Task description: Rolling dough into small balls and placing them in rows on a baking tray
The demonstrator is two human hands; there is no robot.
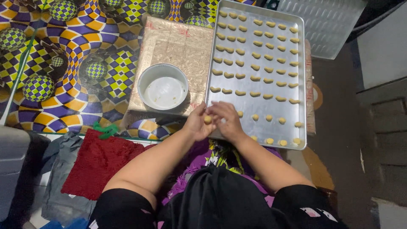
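Your left hand [198, 124] and right hand [227, 121] pinch a small yellow dough ball [207, 120] — squeeze unevenly and it could drop onto the shiny metal baking tray [258, 106] at twelve o'clock, denting shaped pieces.

I find the light even and moderate, falling from overhead. The tray [258, 10] gives a soft sheen, with no hard glare. The right side and lower corners fall off into dim shadow. Focus is sharp at centre; I note slight wide-angle bending at the edges.
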